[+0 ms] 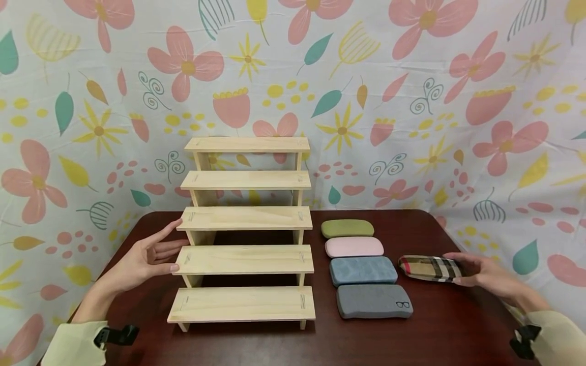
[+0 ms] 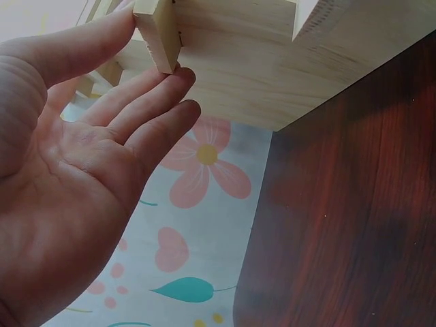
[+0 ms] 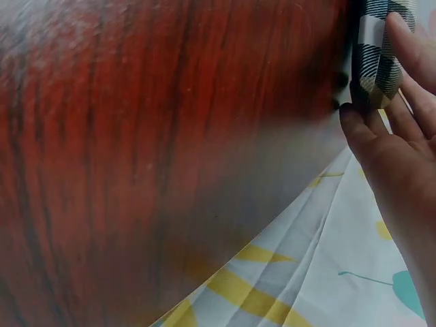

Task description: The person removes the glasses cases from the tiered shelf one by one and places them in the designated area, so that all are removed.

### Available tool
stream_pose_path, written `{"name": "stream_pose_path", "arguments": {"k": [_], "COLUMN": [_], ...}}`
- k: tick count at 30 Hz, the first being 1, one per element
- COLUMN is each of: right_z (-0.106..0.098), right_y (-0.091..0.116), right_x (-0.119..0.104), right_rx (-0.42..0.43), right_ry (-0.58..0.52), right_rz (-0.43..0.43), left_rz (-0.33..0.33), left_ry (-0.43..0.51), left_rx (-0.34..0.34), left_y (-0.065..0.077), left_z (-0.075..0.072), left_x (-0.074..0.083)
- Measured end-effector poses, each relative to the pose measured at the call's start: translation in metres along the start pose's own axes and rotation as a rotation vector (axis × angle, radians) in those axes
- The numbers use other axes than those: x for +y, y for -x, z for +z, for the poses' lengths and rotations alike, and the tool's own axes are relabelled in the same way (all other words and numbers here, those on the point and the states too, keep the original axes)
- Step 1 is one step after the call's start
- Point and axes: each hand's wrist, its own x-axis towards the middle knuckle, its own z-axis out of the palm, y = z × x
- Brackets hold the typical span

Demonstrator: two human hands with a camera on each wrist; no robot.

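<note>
At the left side of a tiered wooden display rack (image 1: 244, 259), my left hand (image 1: 144, 259) touches the ends of its steps. The thumb lies at the second step from the bottom, the index fingertip at the step above; the other fingers extend loosely in the left wrist view. My right hand (image 1: 485, 274) pinches the right end of a plaid glasses case (image 1: 428, 268), thumb on the near side and fingers beyond. Whether the case touches the table cannot be told. Left of it lie a green case (image 1: 347, 228), a pink case (image 1: 354, 247), a blue case (image 1: 363, 270) and a grey case (image 1: 373, 301).
The dark red-brown table (image 1: 366, 343) carries the rack and the cases. The grey case bears a small glasses mark. A white cloth (image 1: 412, 173) with flowers and leaves hangs behind and around the table. Both wrists wear black straps (image 1: 116, 335) over pale sleeves.
</note>
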Motion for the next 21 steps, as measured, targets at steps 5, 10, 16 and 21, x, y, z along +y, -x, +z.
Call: {"name": "stream_pose_path", "arguments": {"k": [5,10,16,21], "right_z": [0.0008,0.0031,0.0051,0.0056], "right_y": [-0.0021,-0.0027,-0.0022,-0.0023], "right_x": [-0.0021,-0.0018,0.0014,0.0021], "right_rx": [0.004,-0.004,-0.005,-0.003], "right_ry": [-0.009,-0.036,-0.063,-0.069], "right_rz": [-0.012,-0.020,-0.014,-0.027], "left_rz": [-0.003,-0.007,-0.004,-0.005], "left_ry": [-0.001,0.014,0.012,0.042], "left_rx": [0.002,-0.007,-0.004,-0.015], "left_y": [-0.0005,0.0003,0.0012,0.0013], "left_z": [-0.0004,-0.0006,-0.0004,0.0001], "left_x": [0.0008,-0.0003,-0.0009,-0.0012]}}
